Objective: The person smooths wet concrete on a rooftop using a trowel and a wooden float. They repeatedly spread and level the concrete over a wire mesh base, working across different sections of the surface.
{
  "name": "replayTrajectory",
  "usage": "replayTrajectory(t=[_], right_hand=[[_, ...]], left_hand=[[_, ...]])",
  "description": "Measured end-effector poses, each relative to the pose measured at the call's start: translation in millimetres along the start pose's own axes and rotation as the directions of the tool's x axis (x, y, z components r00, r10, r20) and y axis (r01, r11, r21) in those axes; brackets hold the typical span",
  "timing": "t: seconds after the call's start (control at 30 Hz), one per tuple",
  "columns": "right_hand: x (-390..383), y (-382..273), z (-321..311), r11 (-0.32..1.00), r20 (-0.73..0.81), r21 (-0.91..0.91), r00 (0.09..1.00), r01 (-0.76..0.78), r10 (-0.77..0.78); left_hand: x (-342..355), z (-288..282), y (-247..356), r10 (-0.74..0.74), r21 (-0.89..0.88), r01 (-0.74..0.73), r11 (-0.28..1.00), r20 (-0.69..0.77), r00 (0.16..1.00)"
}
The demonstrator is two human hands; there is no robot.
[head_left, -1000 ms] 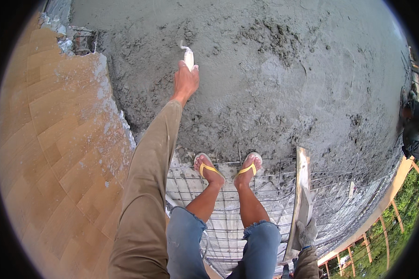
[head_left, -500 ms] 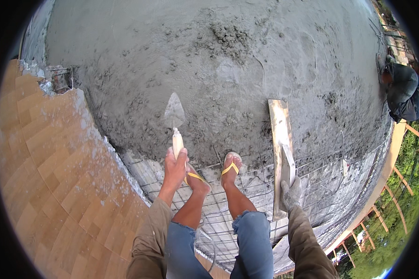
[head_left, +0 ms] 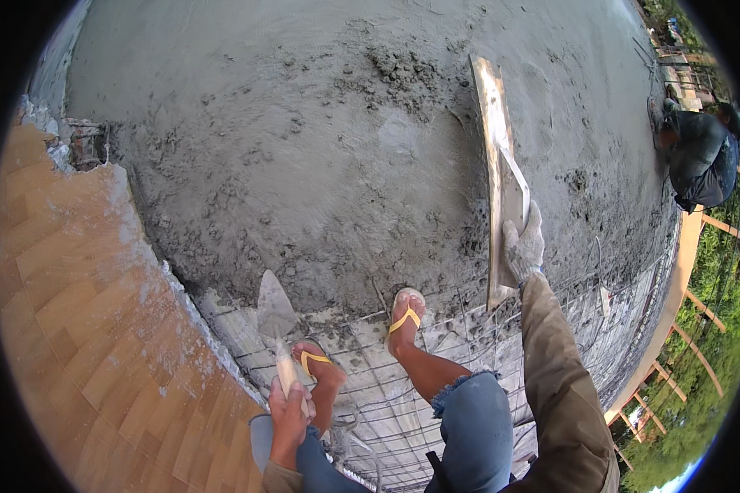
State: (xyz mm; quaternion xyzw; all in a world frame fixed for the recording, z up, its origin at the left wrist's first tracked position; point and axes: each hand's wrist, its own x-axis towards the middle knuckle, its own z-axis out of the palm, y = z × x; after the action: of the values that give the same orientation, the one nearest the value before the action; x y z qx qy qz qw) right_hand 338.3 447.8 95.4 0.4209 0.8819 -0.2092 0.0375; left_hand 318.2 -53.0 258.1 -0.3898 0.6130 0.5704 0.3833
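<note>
Bare and closed, my left hand (head_left: 289, 419) grips the wooden handle of a pointed trowel (head_left: 276, 308), whose blade points away from me near my left foot. My right hand (head_left: 524, 246), in a pale grey glove, is wrapped round the handle of a long metal float (head_left: 492, 140). The float reaches out over the wet grey concrete (head_left: 321, 181), to the right of centre. Its far end lies beside a rough lumpy patch (head_left: 403, 78). Whether the float's whole face touches the concrete I cannot tell.
Steel rebar mesh (head_left: 419, 411) spreads under and behind my sandalled feet. Brown tiles (head_left: 115, 329) with a broken edge lie on the left. At the far right a co-worker (head_left: 703, 156) bends over beside a wooden edge board (head_left: 662, 329), with greenery beyond.
My right hand has pushed the float forward, farther over the concrete. My left hand has drawn back toward me with the trowel, slightly leftward.
</note>
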Motion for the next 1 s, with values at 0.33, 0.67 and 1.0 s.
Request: replayTrajectory(t=[0.33,0.67,1.0], right_hand=[[128.0,-175.6,97.7,0.979,-0.016,-0.143,0.989,0.142,-0.146],[160.4,-362.7,135.9,0.762,0.264,-0.247,0.799,0.598,-0.541],[80.9,-289.6,113.3,0.708,0.357,-0.328,0.776,0.625,-0.520]], left_hand=[[16.0,-53.7,29.7,0.151,-0.058,-0.148,0.987,0.044,0.988],[31.5,-67.5,30.1,0.454,-0.126,-0.461,0.878,-0.081,0.887],[90.9,-30.1,69.0,0.489,-0.212,-0.456,0.864,0.142,0.861]])
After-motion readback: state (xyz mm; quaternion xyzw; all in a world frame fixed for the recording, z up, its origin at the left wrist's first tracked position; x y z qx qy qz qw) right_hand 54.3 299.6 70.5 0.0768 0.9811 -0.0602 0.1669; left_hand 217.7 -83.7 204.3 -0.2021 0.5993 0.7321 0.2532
